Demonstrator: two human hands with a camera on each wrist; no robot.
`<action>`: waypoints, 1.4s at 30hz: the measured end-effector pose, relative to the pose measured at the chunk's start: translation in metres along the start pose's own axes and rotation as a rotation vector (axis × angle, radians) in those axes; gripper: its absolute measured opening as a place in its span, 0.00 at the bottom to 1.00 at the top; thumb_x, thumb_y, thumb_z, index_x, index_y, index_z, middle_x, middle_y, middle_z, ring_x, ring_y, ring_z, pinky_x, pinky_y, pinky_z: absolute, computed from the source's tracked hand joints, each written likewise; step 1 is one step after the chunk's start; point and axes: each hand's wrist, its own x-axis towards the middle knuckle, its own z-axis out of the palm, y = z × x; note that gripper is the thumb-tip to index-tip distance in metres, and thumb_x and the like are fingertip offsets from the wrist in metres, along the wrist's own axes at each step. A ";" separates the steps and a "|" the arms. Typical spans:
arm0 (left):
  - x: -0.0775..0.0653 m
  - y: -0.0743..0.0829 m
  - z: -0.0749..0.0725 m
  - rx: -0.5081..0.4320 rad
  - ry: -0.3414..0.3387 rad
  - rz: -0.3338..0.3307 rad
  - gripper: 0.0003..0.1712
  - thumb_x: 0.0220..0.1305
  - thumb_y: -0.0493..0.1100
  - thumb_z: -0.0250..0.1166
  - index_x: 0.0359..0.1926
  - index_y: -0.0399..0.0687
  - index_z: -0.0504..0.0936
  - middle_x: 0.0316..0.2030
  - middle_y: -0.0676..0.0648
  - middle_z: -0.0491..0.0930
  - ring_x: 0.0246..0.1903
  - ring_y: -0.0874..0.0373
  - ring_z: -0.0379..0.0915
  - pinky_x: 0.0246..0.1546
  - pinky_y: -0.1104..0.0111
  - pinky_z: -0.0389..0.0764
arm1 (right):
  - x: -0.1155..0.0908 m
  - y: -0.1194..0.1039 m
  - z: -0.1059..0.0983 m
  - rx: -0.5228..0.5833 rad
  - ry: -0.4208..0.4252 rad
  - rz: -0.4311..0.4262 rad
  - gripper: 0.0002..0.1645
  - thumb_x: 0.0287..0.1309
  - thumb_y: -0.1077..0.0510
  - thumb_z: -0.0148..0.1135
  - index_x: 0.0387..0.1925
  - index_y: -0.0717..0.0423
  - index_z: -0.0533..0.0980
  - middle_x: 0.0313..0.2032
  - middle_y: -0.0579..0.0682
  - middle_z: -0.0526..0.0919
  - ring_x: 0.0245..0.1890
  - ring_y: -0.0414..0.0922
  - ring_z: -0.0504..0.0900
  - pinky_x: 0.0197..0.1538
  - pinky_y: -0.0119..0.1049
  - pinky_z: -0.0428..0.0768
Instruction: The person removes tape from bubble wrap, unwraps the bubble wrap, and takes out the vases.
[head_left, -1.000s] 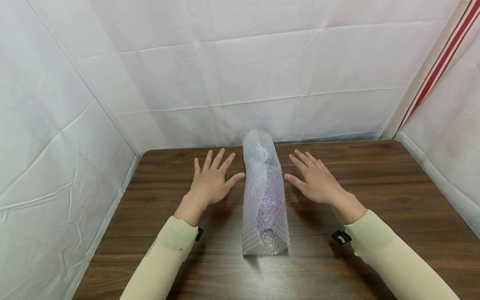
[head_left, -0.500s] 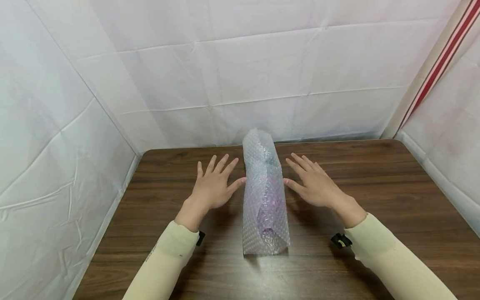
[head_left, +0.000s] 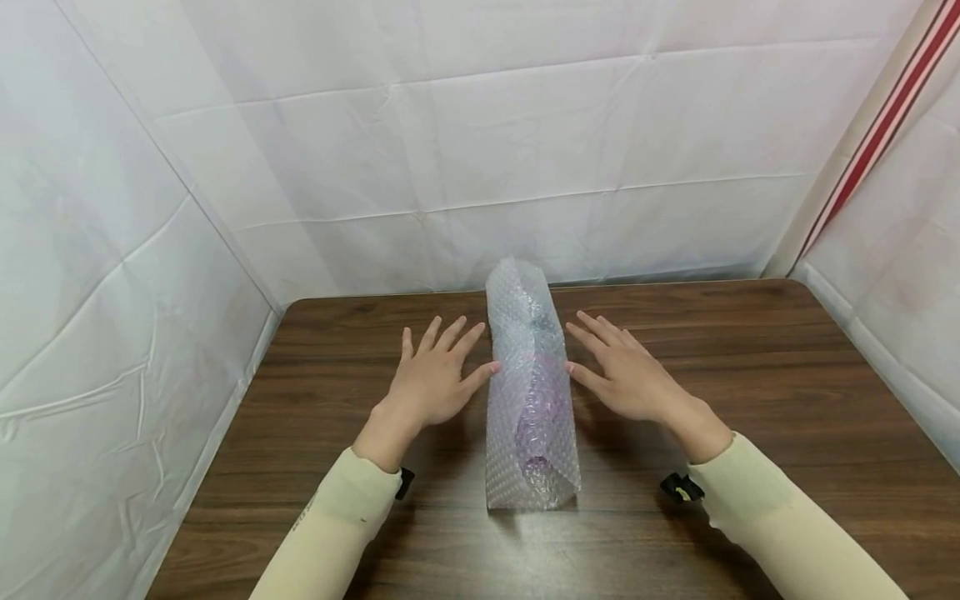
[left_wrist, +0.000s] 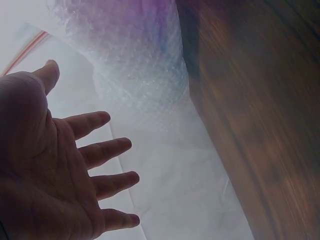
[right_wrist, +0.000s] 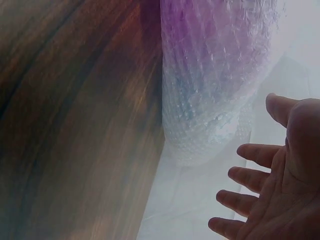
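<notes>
A long bubble-wrapped bundle (head_left: 528, 392) lies on the table, pointing away from me. Something purple and bluish shows faintly through the wrap; its kind is hidden. To its left, my left hand (head_left: 431, 385) is spread, palm down, the thumb tip at the wrap's edge. On the other side my right hand (head_left: 628, 379) mirrors it, its thumb close to the wrap. Whether either thumb touches I cannot tell. Both wrist views show straight, separated fingers and bare palms beside the bubble wrap (left_wrist: 140, 65), with purple showing through the bundle (right_wrist: 210, 65) on the right.
The dark wood-grain table (head_left: 300, 417) reaches back to a hanging white sheet (head_left: 450, 150). More white sheeting (head_left: 97, 292) stands at the left and right sides. A red-striped strip (head_left: 870, 150) runs down the right corner.
Both hands have drawn inward toward the bundle and slightly nearer to me, with the thumbs now at its sides. The bundle has stayed in place.
</notes>
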 end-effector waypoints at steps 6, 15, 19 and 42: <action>-0.001 0.007 0.003 -0.018 0.018 0.027 0.45 0.74 0.76 0.42 0.83 0.63 0.54 0.82 0.48 0.52 0.82 0.40 0.41 0.78 0.32 0.39 | -0.001 -0.004 0.003 0.082 0.004 -0.003 0.41 0.78 0.39 0.52 0.80 0.54 0.58 0.82 0.55 0.51 0.81 0.62 0.52 0.78 0.67 0.54; -0.002 0.020 0.003 -0.039 0.043 0.082 0.45 0.74 0.75 0.46 0.81 0.58 0.59 0.80 0.47 0.59 0.80 0.40 0.51 0.77 0.34 0.51 | -0.002 -0.012 0.005 0.165 -0.017 -0.021 0.41 0.77 0.38 0.52 0.80 0.55 0.59 0.82 0.56 0.53 0.80 0.62 0.56 0.74 0.69 0.62; -0.003 0.025 0.003 -0.035 0.050 0.099 0.45 0.74 0.75 0.46 0.81 0.58 0.60 0.79 0.48 0.61 0.79 0.41 0.53 0.76 0.35 0.54 | -0.002 -0.014 0.006 0.183 -0.026 -0.027 0.41 0.78 0.38 0.51 0.80 0.54 0.58 0.81 0.57 0.54 0.79 0.63 0.57 0.74 0.69 0.63; -0.001 0.049 0.006 -0.144 0.091 0.162 0.37 0.71 0.64 0.63 0.69 0.44 0.78 0.67 0.46 0.75 0.63 0.45 0.73 0.61 0.51 0.81 | 0.003 -0.025 0.014 0.240 0.004 -0.059 0.37 0.76 0.44 0.58 0.78 0.54 0.63 0.78 0.59 0.62 0.77 0.63 0.62 0.72 0.69 0.67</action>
